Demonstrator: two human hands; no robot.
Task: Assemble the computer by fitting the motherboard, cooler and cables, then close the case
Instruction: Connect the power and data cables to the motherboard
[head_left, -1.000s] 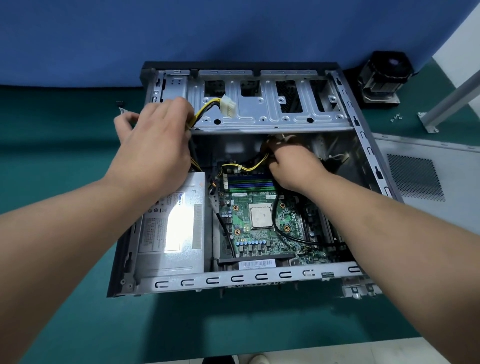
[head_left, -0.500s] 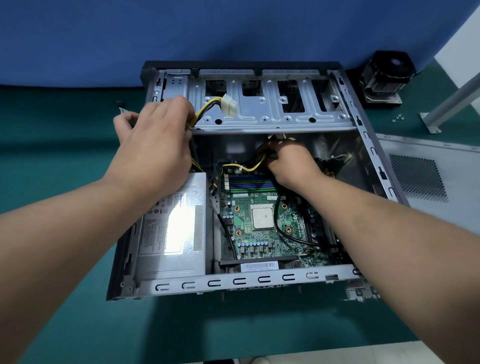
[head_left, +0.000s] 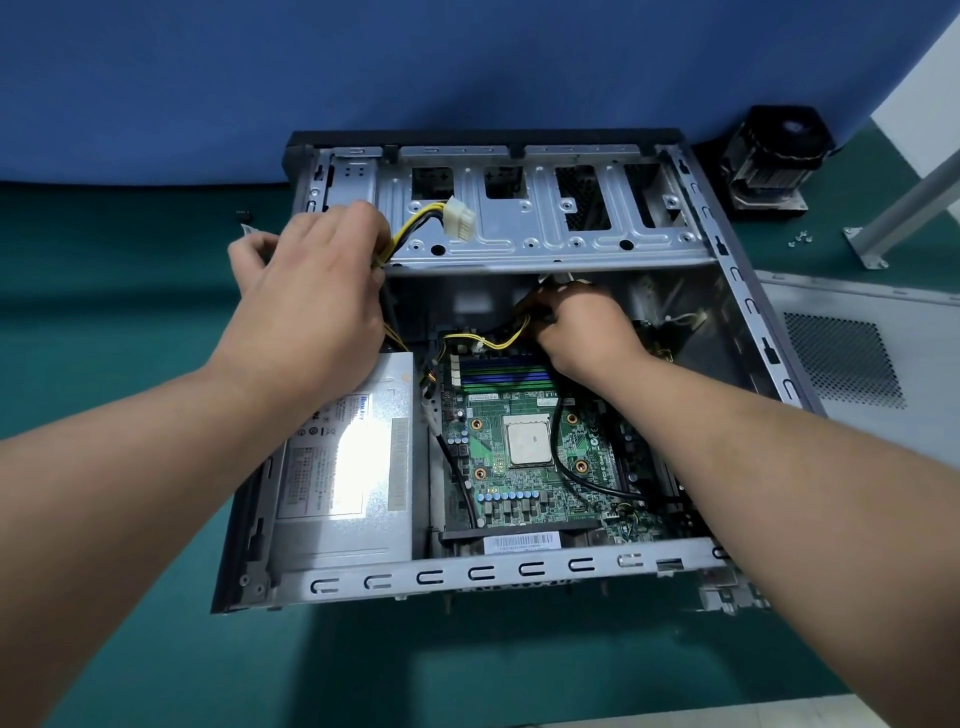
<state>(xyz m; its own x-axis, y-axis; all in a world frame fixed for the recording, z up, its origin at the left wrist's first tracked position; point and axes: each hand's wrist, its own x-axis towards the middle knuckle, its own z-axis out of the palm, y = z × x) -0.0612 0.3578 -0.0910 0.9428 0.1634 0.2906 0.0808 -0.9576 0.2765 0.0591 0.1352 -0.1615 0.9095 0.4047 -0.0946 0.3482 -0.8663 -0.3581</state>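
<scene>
The open computer case (head_left: 519, 571) lies on its side on the green mat. Inside it the green motherboard (head_left: 524, 488) sits with its bare CPU (head_left: 529, 441) showing. My left hand (head_left: 311, 296) grips a bundle of yellow and black power cables at the case's upper left; their white connector (head_left: 460, 218) rests on the drive cage (head_left: 545, 218). My right hand (head_left: 587, 332) reaches under the drive cage and holds a cable bundle with a white plug (head_left: 563, 280) above the memory slots. Its fingertips are hidden.
The silver power supply (head_left: 343, 462) fills the case's left side. The cooler with its fan (head_left: 774, 161) stands on the mat at the back right, with loose screws (head_left: 800, 239) near it. The grey side panel (head_left: 857, 358) lies right of the case. A metal leg (head_left: 904, 208) stands at far right.
My right hand has drawn slightly up and back toward the drive cage with its cable. My left hand has stayed where it was on the cable bundle.
</scene>
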